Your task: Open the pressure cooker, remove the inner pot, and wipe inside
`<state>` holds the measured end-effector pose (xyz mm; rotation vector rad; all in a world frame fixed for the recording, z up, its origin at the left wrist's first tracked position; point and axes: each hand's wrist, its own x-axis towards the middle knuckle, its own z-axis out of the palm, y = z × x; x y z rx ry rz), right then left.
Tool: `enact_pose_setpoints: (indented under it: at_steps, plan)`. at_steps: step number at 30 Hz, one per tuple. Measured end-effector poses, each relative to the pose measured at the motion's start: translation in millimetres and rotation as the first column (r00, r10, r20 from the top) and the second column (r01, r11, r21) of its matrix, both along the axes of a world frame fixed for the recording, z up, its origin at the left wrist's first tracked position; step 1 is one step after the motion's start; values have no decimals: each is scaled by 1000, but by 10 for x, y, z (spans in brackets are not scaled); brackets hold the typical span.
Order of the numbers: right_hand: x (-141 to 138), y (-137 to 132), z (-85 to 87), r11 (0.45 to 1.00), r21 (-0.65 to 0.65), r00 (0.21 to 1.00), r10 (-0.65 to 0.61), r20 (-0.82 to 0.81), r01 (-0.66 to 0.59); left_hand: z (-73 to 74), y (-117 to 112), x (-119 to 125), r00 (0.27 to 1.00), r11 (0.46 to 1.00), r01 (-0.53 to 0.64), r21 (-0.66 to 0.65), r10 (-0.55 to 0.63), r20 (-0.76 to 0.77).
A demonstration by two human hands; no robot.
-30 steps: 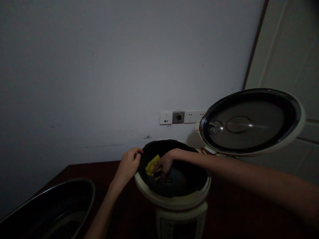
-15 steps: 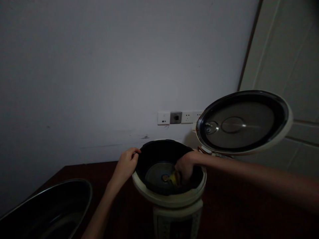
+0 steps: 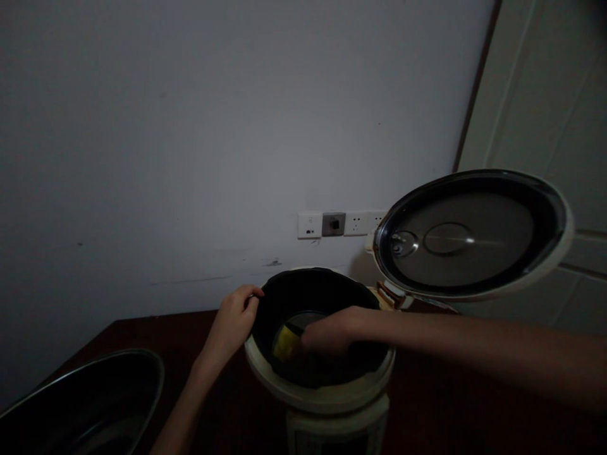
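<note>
A cream rice cooker (image 3: 327, 395) stands on a dark wooden table with its lid (image 3: 469, 234) swung up to the right. My left hand (image 3: 232, 322) grips the cooker's left rim, fingers curled over the edge. My right hand (image 3: 329, 332) reaches down inside the dark cavity and presses a yellow cloth (image 3: 286, 342) against the inner left side. The fingers are closed on the cloth.
A dark metal inner pot (image 3: 95, 404) sits at the lower left on the table (image 3: 427, 392). A row of wall sockets (image 3: 336, 224) is behind the cooker. A pale door (image 3: 545, 114) stands at the right, just behind the raised lid.
My right hand has swept the yellow cloth around inside the cooker, from the left to the right side and back to the left. The left hand kept its hold on the rim.
</note>
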<state>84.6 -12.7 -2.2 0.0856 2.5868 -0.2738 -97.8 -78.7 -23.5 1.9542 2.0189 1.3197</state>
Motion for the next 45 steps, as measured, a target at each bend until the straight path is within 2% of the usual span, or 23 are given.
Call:
enact_pose_setpoints:
  at_steps: [4, 8, 11, 14, 19, 22, 25, 29, 36, 40, 43, 45]
  plan:
    - [-211, 46, -79, 999, 33, 998, -4, -65, 6, 15, -9, 7, 1000, 1000, -10, -9, 10, -6]
    - [-395, 210, -131, 999, -11, 988, -34, -154, 32, 24, -14, 12, 1000, 1000, -15, -13, 15, -9]
    - [-461, 352, -154, 998, -4, 988, -55, -143, 55, 23, -12, 13, 1000, 1000, -17, -10, 17, -3]
    - [-443, 470, -149, 981, 104, 983, -155, -96, 165, 16, -6, 11, 1000, 1000, -17, -16, 17, -4]
    - [-296, 601, -84, 886, 262, 922, -385, -47, 383, 12, -10, 16, 1000, 1000, -13, -22, 13, -14]
    - [-201, 601, -38, 846, 311, 891, -454, -7, 434, 25, -20, 25, 1000, 1000, -15, -14, 15, -1]
    - [-110, 525, -1, 836, 348, 880, -471, 62, 424, 44, -30, 34, 1000, 1000, -17, -21, 17, 3]
    - [18, 405, -1, 867, 327, 886, -439, 146, 376, 54, -35, 41, 1000, 999, -14, -34, 14, -4]
    - [175, 180, -71, 942, 213, 946, -293, 141, 260, 23, -25, 27, 1000, 1000, -9, -20, 9, 1]
    - [138, 6, -4, 988, 76, 990, -135, 45, 131, 18, -22, 22, 1000, 999, -2, -33, 2, 0]
    - [17, -29, 99, 989, -81, 986, -133, -102, 125, 17, -19, 20, 1000, 1000, -2, -30, 2, 7]
    - [-90, 3, 153, 989, -82, 967, -135, -217, 120, 9, -15, 15, 1000, 1000, -2, -21, 2, 9]
